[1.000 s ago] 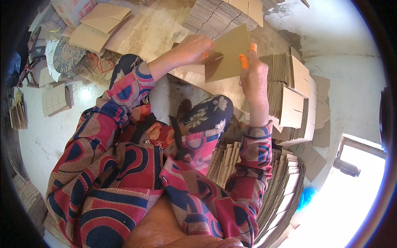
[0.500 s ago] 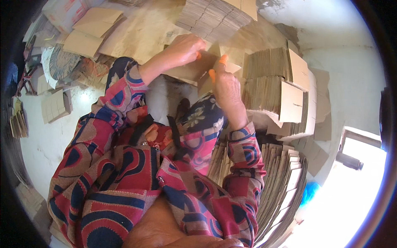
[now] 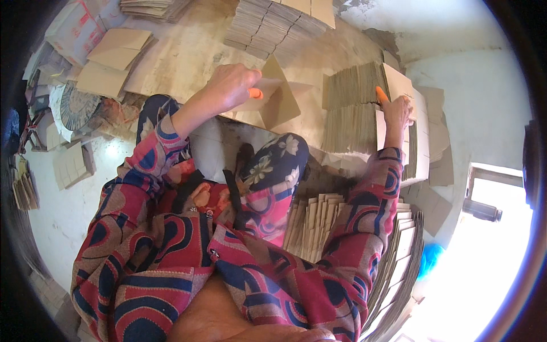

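Observation:
My left hand (image 3: 231, 86), with an orange cover on a fingertip, is closed on a folded cardboard piece (image 3: 283, 96). The piece stands above the wooden board (image 3: 199, 43), with panels turned at angles to each other. To the right, my right hand (image 3: 397, 111) lies against the front end of a long row of upright cardboard sheets (image 3: 356, 85). Its orange-covered finger stretches along the top of the sheets, apart from the other fingers, which bend at the outer face. Whether it grips a sheet there is unclear.
A tall stack of cardboard (image 3: 273, 25) stands at the far side of the board. More flat pieces (image 3: 114, 51) lie at the far left. Rows of upright cardboard (image 3: 399, 245) stand beside my right arm. Beyond them is a bright opening (image 3: 484, 262).
My right hand has left the piece in front of me and moved right to the row of sheets. My left hand has shifted slightly left and nearer, keeping the cardboard piece.

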The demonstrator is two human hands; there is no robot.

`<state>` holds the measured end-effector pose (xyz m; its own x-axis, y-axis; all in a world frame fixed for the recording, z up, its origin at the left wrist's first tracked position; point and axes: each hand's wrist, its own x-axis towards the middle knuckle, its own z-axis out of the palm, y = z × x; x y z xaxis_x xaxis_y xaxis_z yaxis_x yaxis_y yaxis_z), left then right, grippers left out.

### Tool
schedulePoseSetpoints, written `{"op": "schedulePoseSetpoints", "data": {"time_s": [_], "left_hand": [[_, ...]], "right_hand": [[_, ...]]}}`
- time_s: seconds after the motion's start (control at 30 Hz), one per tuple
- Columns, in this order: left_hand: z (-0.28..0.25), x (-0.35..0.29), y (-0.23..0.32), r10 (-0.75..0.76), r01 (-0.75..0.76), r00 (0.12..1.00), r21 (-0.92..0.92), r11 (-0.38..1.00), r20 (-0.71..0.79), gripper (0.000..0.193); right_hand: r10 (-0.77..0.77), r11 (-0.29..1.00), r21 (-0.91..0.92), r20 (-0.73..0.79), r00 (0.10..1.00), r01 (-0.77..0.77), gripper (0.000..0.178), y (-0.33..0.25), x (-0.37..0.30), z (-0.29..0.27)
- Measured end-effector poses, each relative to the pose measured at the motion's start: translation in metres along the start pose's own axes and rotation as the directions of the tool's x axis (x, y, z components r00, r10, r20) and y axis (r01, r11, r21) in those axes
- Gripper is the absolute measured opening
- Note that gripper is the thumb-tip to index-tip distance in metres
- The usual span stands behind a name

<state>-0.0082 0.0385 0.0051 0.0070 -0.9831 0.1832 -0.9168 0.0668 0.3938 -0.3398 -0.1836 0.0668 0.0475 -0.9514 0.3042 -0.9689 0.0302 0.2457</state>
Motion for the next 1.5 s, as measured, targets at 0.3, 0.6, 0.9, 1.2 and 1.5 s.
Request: {"op": "schedulePoseSetpoints", "data": {"time_s": [0.3,0.6,0.9,1.2,1.5], "left_hand": [[-0.016,-0.029,-0.013,-0.063,0.061,0.997,-0.039,0.997,-0.052,0.047],[-0.026,-0.043,-0.032,-0.114,0.123,0.979,0.044,0.991,-0.167,0.050],[-0.001,-0.046,-0.047,-0.078,0.014,0.969,-0.262,0.965,-0.235,0.032],[0.004,-0.044,-0.040,-0.119,0.021,0.962,-0.370,0.929,-0.244,0.011],[0.008,-0.043,-0.045,-0.119,0.029,0.961,-0.337,0.941,-0.250,0.011]], "right_hand": [[-0.338,0.935,0.090,-0.080,0.938,0.344,0.035,0.010,0.020,0.030],[-0.161,0.919,0.250,-0.468,0.869,0.306,0.023,0.015,0.009,-0.037],[-0.259,0.112,0.960,-0.220,0.941,0.255,0.043,-0.072,-0.105,-0.178],[-0.417,0.066,0.997,-0.010,0.909,0.041,0.044,-0.102,-0.122,-0.176],[-0.455,0.120,0.990,-0.013,0.890,0.076,0.044,-0.108,-0.120,-0.179]]}}
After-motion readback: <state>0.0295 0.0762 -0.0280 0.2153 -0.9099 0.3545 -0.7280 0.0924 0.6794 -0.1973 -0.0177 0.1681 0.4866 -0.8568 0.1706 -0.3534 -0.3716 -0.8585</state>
